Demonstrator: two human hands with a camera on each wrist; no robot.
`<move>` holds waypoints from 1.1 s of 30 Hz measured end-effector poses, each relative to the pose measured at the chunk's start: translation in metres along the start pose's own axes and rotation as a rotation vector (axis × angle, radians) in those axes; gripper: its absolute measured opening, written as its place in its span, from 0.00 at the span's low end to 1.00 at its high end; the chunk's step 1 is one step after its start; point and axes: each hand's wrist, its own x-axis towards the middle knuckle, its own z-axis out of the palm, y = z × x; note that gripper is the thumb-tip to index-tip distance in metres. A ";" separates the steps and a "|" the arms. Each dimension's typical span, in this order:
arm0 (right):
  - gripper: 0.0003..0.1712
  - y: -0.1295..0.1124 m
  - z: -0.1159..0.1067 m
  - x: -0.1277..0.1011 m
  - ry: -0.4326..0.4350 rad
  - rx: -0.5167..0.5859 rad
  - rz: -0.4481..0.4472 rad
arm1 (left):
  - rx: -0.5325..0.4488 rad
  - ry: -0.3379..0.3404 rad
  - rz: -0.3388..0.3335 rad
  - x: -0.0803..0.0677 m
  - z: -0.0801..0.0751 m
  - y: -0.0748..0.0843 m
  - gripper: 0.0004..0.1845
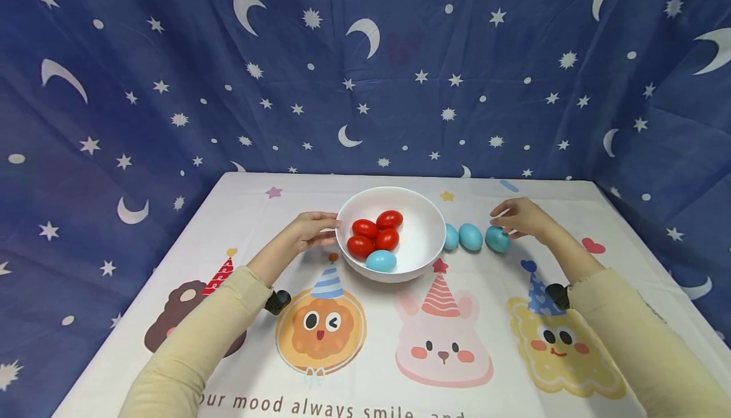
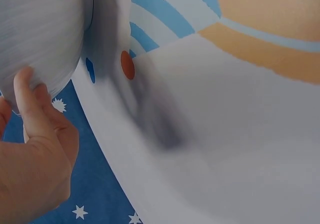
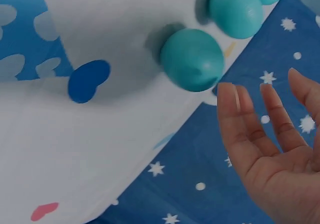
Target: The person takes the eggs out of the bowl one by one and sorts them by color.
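Nearest the bottom of the head view I see both sleeves coming in from the lower corners over the tablecloth with its cartoon animals.

Further up, in the middle of the frame, my left hand rests against the left side of the white bowl. In the left wrist view the fingers lie against the bowl's outer wall, lightly bent; it looks like a steadying touch more than a firm hold, and I cannot tell how far the thumb wraps.

Inside the bowl sit four red eggs in a cluster and one blue egg at the near edge, so five eggs are in.

Right of the bowl, three blue eggs lie in a row on the cloth: one just beside the bowl, a middle one, and the outermost egg. My right hand is at the outermost egg, fingers arched over it. In the right wrist view the palm is spread and the fingers are straight, just beside that egg and not closed on it; the hand holds nothing.

My judgement: the reds are all in, one blue is in, and three blues remain on the table. The sorting looks well past halfway.

At the top of the frame hangs the starry blue backdrop.
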 end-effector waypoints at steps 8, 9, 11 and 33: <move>0.23 -0.022 0.008 -0.005 -0.034 0.029 -0.065 | -0.003 0.014 -0.004 -0.001 -0.001 0.000 0.25; 0.22 -0.025 0.010 -0.005 -0.035 0.026 -0.068 | -0.004 0.013 -0.004 -0.001 -0.001 0.000 0.25; 0.22 -0.030 0.011 -0.006 -0.037 0.024 -0.072 | -0.004 0.013 -0.002 0.000 -0.001 0.000 0.25; 0.17 -0.075 0.025 -0.009 -0.050 -0.077 -0.232 | -0.008 0.027 -0.019 -0.001 0.001 0.000 0.24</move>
